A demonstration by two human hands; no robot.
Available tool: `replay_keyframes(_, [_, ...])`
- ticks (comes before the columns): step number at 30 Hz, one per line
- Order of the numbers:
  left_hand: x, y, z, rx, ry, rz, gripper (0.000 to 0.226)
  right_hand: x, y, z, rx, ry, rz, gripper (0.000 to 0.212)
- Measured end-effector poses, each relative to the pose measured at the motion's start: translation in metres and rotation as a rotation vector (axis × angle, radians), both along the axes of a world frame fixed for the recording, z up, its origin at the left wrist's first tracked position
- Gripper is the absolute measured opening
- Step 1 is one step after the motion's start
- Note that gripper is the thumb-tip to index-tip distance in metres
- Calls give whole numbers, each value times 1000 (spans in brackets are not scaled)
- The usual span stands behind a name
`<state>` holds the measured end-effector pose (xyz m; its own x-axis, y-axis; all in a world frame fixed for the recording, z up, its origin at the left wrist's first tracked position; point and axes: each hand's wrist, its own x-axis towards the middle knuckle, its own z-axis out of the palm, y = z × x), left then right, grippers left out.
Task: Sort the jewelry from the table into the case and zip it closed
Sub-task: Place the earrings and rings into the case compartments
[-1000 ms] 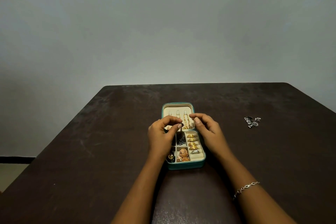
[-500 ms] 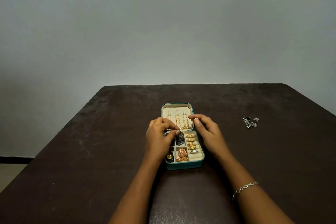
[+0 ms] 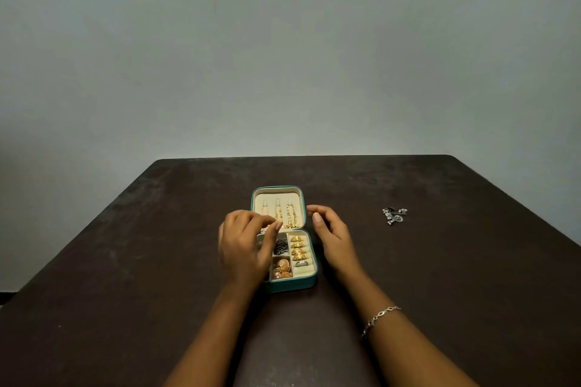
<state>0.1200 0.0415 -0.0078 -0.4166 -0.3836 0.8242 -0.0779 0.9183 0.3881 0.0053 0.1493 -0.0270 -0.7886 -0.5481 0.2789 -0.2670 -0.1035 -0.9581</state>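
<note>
A small teal jewelry case (image 3: 292, 284) lies open at the table's middle, its lid (image 3: 278, 190) flat behind it with gold chains (image 3: 287, 217) hung inside. The tray holds gold rings (image 3: 298, 250), dark beads (image 3: 280, 246) and rose-gold earrings (image 3: 282, 269). My left hand (image 3: 242, 245) covers the tray's left compartments, fingertips pinched near the hinge on what looks like a small pale jewelry piece, mostly hidden. My right hand (image 3: 333, 232) hovers just right of the case, fingers curled apart and holding nothing. A silver jewelry cluster (image 3: 394, 215) lies on the table far to the right.
The dark brown table (image 3: 125, 261) ends at a far edge against a plain grey wall. A silver bracelet (image 3: 380, 317) sits on my right wrist.
My right hand has drawn away from the lid to the case's right side. My left hand has shifted slightly left and lower over the tray's left compartments.
</note>
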Motion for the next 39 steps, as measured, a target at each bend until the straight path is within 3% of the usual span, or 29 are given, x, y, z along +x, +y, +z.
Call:
replay_keyframes(4, [1, 33, -2, -319, 70, -32, 31, 4, 23, -5, 10, 20, 9, 15])
replay_keyframes(7, [-6, 61, -10, -444, 49, -148, 23, 10, 48, -7, 36, 48, 47, 20])
replay_keyframes(16, [-35, 112, -21, -557, -84, -254, 22, -12, 129, -10, 140, 93, -5, 24])
replay_keyframes(23, [-69, 122, -20, -368, -142, -248, 21, -55, 170, -3, 223, 132, -169, 16])
replay_keyframes(31, [-112, 121, -20, -62, -199, -180, 25, -108, 158, 6, 357, 185, -363, 15])
replay_keyframes(39, [-149, 117, -14, 94, -223, -195, 29, -146, 130, 8, 384, 216, -380, 11])
